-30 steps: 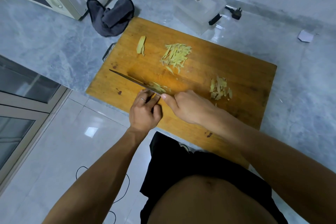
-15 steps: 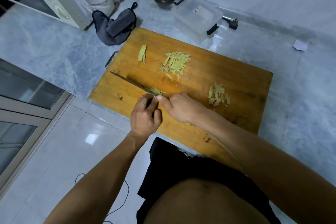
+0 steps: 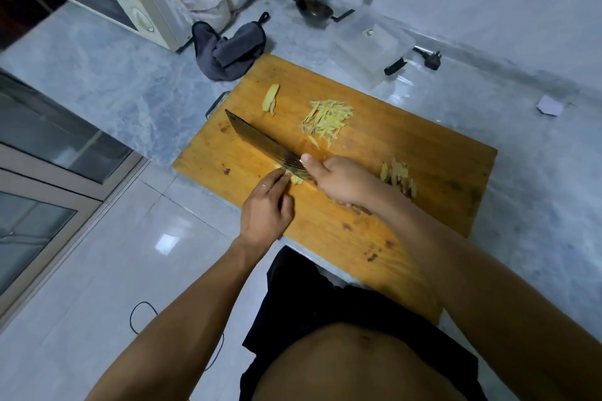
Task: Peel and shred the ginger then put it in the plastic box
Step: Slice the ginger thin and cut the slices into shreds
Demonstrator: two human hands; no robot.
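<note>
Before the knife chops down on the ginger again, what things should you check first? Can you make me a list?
1. Left hand fingertips out of the blade's way: cannot tell; they hold the ginger piece right against the knife.
2. Right hand grips the knife firmly: ok.
3. Ginger piece lies on the cutting board: ok.
4. Cutting board sits fully on the counter: not ok; its near corner sticks out past the edge.
5. Shredded ginger is clear of the blade: ok.
6. Plastic box is open and ready: cannot tell.
</note>
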